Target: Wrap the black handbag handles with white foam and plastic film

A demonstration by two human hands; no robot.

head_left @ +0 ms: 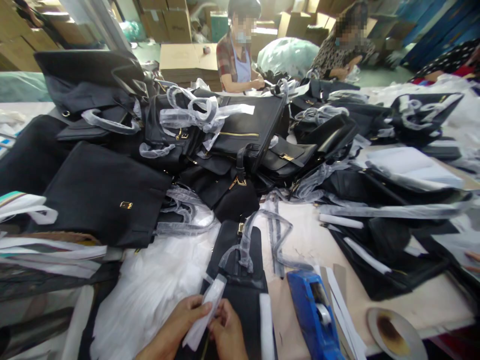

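Low in the view, my left hand (190, 316) pinches a folded strip of white tissue paper (203, 320) between thumb and fingers. My right hand (227, 327) closes on the strip's right edge, its fingertips partly hidden. Beneath both hands lies a black handbag (243, 300) with a gold buckle and a strap wrapped in clear plastic film (246, 250). A second white paper strip (266, 320) runs along the bag's right side. To the left spreads a heap of white tissue sheets (150, 290).
Right of the bag stands a blue tape dispenser (313, 310), beside paper strips (343, 310) and a tape roll (393, 332). Black bags (108, 195) pile across the table. Beyond them, a person in a checked shirt (237, 55) and another in a patterned top (337, 50) handle things.
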